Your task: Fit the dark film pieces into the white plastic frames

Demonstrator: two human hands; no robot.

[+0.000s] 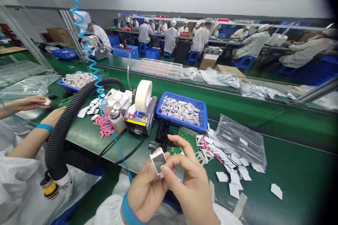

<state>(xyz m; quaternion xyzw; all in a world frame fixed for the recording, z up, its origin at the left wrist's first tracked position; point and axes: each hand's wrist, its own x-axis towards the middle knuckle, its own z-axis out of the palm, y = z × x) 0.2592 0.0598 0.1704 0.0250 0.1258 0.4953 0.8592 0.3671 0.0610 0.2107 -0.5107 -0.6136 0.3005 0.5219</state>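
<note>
My left hand (148, 190) and my right hand (188, 179) meet low in the middle of the view and pinch one small square part with a white frame and grey face (158, 161) between their fingertips. A blue wristband sits on my left wrist. Just beyond the hands lie a green circuit board (188, 137), small black parts (162, 133) and a scatter of white paper squares (232, 167) on the green bench (290, 172).
A tape dispenser with a white roll (142, 110) and a blue tray of white parts (182, 110) stand behind. A black ribbed hose (62, 126) and blue coiled tube hang left. A co-worker's arms (29, 137) work at left. Clear bags (241, 139) lie right; workers sit far back.
</note>
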